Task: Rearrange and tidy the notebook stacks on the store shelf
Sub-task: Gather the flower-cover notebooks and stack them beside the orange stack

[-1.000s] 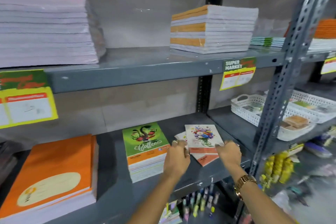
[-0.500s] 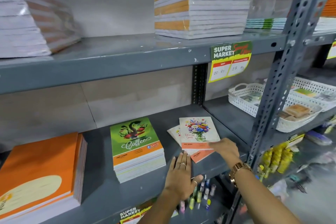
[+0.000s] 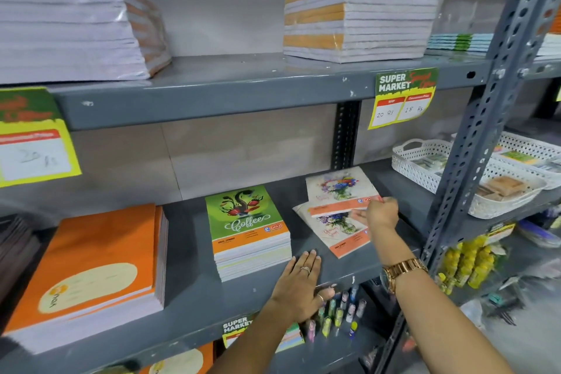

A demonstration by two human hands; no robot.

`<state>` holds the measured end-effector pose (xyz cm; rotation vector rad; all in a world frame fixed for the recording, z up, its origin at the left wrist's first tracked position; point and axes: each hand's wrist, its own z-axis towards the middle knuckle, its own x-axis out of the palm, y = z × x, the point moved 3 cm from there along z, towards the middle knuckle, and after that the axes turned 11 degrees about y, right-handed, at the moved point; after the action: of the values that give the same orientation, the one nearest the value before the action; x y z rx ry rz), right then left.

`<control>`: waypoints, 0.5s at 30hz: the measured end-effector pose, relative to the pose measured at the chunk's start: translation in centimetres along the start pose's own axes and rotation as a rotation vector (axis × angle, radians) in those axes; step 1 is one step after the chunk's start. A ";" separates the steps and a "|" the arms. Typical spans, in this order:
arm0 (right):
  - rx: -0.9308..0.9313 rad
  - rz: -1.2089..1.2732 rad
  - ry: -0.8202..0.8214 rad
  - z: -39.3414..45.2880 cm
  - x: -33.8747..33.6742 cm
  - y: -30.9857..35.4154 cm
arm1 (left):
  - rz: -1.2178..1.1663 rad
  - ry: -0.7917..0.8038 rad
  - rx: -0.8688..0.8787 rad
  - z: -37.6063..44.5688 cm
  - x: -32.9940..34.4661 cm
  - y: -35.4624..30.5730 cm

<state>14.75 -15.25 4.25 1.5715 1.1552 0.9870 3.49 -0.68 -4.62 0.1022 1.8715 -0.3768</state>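
Note:
On the middle shelf (image 3: 194, 288) lie floral-cover notebooks. My right hand (image 3: 381, 213) grips the top floral notebook (image 3: 338, 188) at its lower right corner, lifted and shifted back from the floral notebook below (image 3: 337, 232), which lies skewed. My left hand (image 3: 299, 285) rests flat on the shelf's front edge, fingers spread, beside the green "Coffee" notebook stack (image 3: 247, 228). A large orange notebook stack (image 3: 91, 264) sits at the left.
The upper shelf holds a tall white stack (image 3: 69, 12) at left and an orange-and-white stack (image 3: 361, 14) at right. White baskets (image 3: 425, 161) stand beyond the perforated steel upright (image 3: 473, 136). Price tags (image 3: 402, 97) hang on the shelf edges; small bottles (image 3: 337, 313) stand below.
My left hand left the floral notebooks and settled flat on the shelf edge. My right hand took the top floral notebook and slid it back, uncovering the one beneath.

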 end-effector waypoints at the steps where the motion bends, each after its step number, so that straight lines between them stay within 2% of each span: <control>1: -0.003 0.036 0.028 -0.5 0.4 0.0 | 0.002 0.005 -0.008 -0.5 0.1 0.3; 6: 0.013 0.069 0.218 -4.4 3.7 0.6 | 0.015 0.015 -0.041 -3.0 0.3 2.0; 11: 0.083 0.166 0.290 -7.5 8.7 -1.3 | -0.028 0.027 -0.041 -6.3 0.5 4.4; 15: 0.122 0.090 0.346 -8.8 11.5 -2.9 | -0.066 0.050 -0.083 -8.7 0.7 6.5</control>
<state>8.51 -1.88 4.58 1.5998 1.4120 1.3063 -2.96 8.04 -4.19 -0.0064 1.9410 -0.3439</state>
